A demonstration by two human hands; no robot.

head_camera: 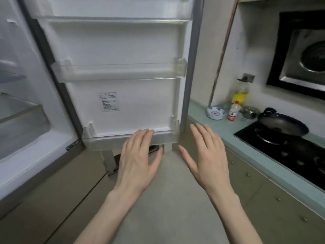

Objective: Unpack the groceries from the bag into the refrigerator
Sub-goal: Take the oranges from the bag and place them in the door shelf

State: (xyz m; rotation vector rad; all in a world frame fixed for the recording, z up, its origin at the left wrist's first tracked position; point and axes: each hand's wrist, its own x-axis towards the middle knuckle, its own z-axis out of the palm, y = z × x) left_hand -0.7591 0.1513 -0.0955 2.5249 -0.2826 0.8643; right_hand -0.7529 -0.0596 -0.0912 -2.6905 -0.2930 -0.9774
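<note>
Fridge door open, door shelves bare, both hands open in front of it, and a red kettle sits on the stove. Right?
Not quite: the head view shows a dark pan on the stove, no red kettle. The rest holds: fridge door open, door shelves bare, left hand and right hand open.

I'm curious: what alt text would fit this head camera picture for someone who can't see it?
Two bare hands, the left hand and right hand, reach out open and hold nothing before an open refrigerator door with bare clear shelves. To the right a counter bears a pan, bottles and a bowl.
</note>
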